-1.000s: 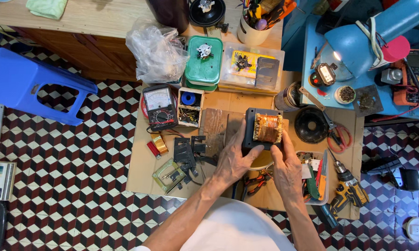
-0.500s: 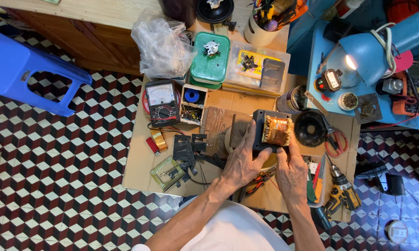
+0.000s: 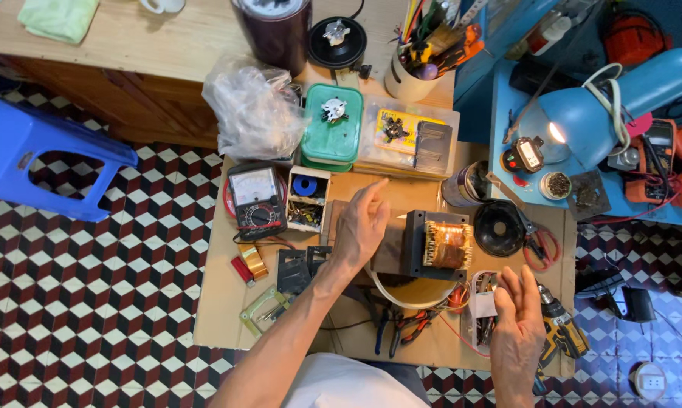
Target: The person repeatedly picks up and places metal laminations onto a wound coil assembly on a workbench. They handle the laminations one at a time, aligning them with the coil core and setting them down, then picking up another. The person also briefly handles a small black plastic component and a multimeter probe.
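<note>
analog multimeter (image 3: 255,200) at left edge of board, dial up for reading | left hand (image 3: 362,224) fingers spread, lifted just over the transformer's left side, gripping nothing | transformer (image 3: 433,245) mid-board, copper winding facing right (kept reachable from both sides) | right hand (image 3: 519,321) fingers loosely spread, empty, near cordless drill (image 3: 559,326)

Black transformer (image 3: 432,245) with exposed copper windings. Lying on the worktop (image 3: 220,302), copper coil facing right. Untouched, between both hands.
</note>
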